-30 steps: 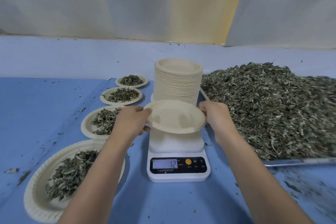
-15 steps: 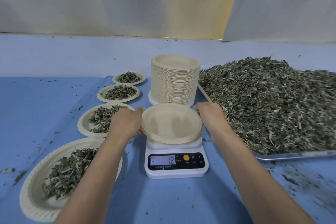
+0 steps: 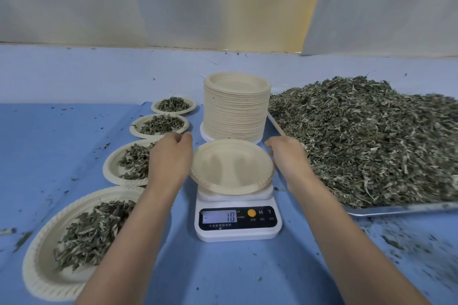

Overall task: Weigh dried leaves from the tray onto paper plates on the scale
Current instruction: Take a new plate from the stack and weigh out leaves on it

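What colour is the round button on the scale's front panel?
Orange round button, clearest in head view.

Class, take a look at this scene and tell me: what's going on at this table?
A person is portioning dried leaves from a heaped tray on the right. An empty paper plate sits on the scale, with the left hand and right hand close at either side of its rim, gripping nothing. The display shows 10. Four filled plates line the left side, and a stack of plates stands behind the scale.
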Tool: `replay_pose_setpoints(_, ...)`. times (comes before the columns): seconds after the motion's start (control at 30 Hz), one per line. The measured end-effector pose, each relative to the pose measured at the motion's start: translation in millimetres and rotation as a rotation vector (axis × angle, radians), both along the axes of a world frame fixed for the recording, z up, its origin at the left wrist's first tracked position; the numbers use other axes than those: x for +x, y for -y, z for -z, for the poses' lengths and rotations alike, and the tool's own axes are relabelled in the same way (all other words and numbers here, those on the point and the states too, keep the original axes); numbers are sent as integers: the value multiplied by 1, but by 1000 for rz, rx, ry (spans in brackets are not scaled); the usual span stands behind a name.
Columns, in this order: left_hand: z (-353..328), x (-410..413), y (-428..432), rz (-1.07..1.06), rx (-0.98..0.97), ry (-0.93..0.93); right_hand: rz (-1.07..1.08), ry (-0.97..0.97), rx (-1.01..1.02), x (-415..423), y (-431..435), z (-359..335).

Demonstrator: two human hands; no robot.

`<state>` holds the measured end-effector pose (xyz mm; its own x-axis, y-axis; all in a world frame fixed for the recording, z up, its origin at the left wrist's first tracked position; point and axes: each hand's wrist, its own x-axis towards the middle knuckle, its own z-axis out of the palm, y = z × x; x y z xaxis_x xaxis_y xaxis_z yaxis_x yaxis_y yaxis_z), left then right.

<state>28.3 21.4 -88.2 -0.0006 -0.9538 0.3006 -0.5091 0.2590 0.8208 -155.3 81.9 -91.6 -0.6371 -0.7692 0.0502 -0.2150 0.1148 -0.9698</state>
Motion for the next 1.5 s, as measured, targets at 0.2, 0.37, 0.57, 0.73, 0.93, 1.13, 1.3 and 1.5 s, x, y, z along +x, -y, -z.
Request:
replay_pose_setpoints(0.2,10,-2,6,87,540,-319,-80,146,133,1,5,7)
replay_pose_setpoints(0.37,12,-9,3,94,609,-425,-121,151,189,-3,11,12)
replay_pose_setpoints(0.57,13,-10,4,77,612,-443,-123,142,213,-4,12,12)
replay_pose_setpoints(0.73,17,-11,4,82,569,-378,-131,132,230,-5,11,12)
replay_pose_setpoints(0.93,14,-13,0,34,363,-276,-47,17,134,-3,4,6)
replay_pose_setpoints(1.13,-3,-16,-20,57,22,-295,143,-270,-38,-29,-7,-5)
replay_pose_setpoints(1.3,-14,-36,-34,165,21,-355,151,-742,222,-82,-20,4)
replay_pose_setpoints(1.5,-19,-77,-42,281,98,-420,-86,-913,638,-116,-12,25)
